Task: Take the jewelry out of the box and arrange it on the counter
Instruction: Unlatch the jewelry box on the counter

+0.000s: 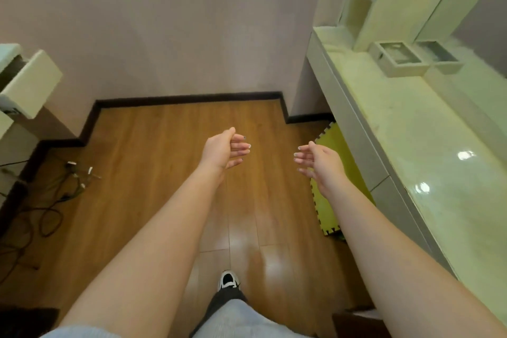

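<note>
The box [402,71] sits at two o'clock, far back on the counter [411,132], right against the mirror [482,19]. It is open-topped, and its contents are too blurred for us to make out any jewelry. Our left hand [219,151] and right hand [323,163] hang mid-frame over the floor [164,173], well apart from the box; both are empty, fingers loosely curled and relaxed.

We face the wall, not the counter, so a sideways reach could nudge the box into the mirror. Small pieces may also skid off the glossy top.

A foam mat [329,200] lies at four o'clock under the counter edge and could catch our shoe [227,280]. Cables [55,195] trail at eight o'clock, with an open drawer [30,82] at ten.
</note>
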Tool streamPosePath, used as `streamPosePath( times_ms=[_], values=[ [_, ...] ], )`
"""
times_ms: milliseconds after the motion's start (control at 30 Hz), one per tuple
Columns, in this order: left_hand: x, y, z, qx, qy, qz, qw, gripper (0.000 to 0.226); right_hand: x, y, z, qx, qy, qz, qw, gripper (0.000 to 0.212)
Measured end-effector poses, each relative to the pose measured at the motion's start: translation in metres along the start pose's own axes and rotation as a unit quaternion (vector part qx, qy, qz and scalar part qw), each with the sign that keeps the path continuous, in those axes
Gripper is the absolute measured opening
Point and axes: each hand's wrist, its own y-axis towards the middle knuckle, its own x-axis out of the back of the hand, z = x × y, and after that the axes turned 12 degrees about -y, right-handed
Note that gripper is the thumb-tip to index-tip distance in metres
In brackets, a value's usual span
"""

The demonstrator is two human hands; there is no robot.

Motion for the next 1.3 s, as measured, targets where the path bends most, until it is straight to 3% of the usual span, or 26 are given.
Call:
streamPosePath(
  times_ms=[233, 700, 1000, 1300],
  values=[
    [0.0, 0.079, -0.052, 0.002, 0.025, 0.042, 0.999, 0.037, -0.037, 0.051, 0.043, -0.011, 0.031, -0.044, 0.998, 0.031],
    [-0.057, 0.212, -0.072, 0.032, 0.068, 0.118, 0.99, 0.036, -0.04, 0.167, 0.076, -0.03, 0.041, -0.11, 0.993, 0.03],
    [-0.159, 0.348, -0.112, 0.049, 0.132, 0.179, 0.974, 0.034, -0.016, 0.3, 0.116, -0.056, 0.116, -0.164, 0.978, 0.03],
    [-0.291, 0.428, -0.146, 0.053, 0.161, 0.256, 0.952, 0.034, 0.079, 0.379, 0.15, -0.069, 0.203, -0.258, 0.942, 0.026]
  ],
)
